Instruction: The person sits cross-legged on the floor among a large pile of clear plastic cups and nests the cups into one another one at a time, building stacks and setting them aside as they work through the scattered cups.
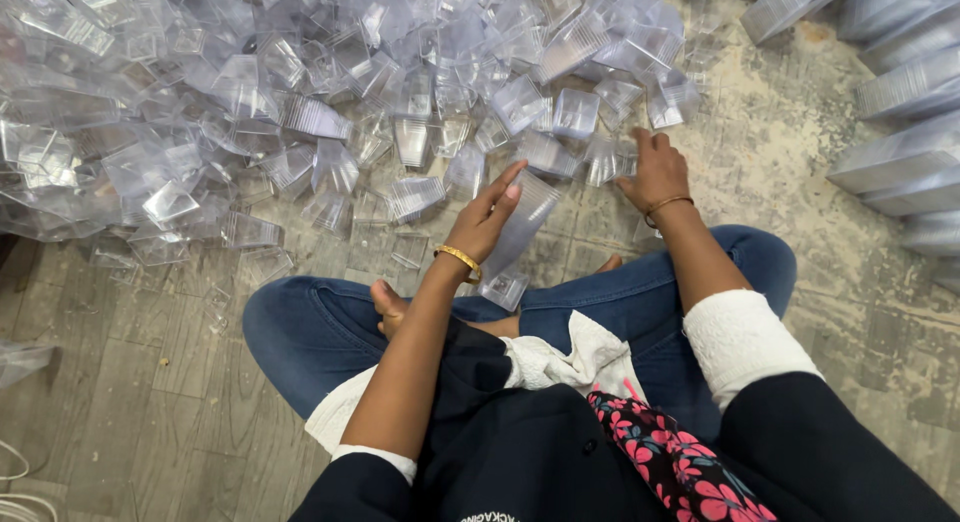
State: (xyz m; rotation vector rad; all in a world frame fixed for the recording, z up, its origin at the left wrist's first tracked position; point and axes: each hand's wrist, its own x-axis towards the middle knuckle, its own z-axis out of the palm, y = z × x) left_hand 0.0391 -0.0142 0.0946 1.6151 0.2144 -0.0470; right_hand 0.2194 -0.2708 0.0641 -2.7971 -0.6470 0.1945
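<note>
Worn grey floor (130, 382), strewn from nine to twelve o'clock with a big loose heap of clear plastic cups (250, 92). Finished nested rows (900, 92) at two o'clock. Most still unsorted, judging by the heap; only a short stack (515, 237) built, slanted at centre above crossed legs in jeans (310, 332). Left hand (482, 220) curled lightly around that stack, fingers extended. Right hand (655, 172) at one o'clock, palm down, fingers pinching a loose cup (610, 162).

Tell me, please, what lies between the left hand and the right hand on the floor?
In the head view, the stack of clear plastic cups held by the left hand lies there, then a bare strip of floor before the right hand.
</note>
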